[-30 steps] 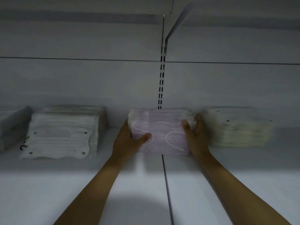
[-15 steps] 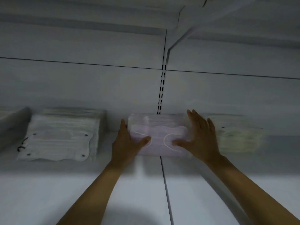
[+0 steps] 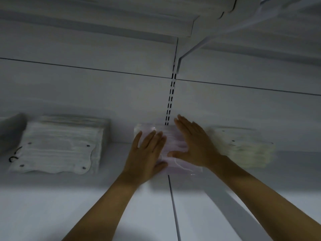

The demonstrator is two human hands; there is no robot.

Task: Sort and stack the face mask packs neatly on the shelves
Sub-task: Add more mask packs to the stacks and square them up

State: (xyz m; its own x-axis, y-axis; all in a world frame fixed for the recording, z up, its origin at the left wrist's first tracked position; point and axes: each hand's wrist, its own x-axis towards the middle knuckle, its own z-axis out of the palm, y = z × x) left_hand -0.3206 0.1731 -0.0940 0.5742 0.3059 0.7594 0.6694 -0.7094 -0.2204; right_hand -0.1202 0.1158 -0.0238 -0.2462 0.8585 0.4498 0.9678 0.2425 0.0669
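Three stacks of mask packs in a row along the back of a shelf, hands on the middle one.

The middle stack lies under both hands, the left hand flat on its left part, the right hand on its right part. Left of the left hand's fingers, well apart, sits another stack. Just right of the right hand sits the third stack. Behind the fingers rises the back wall, with an upper shelf overhead.
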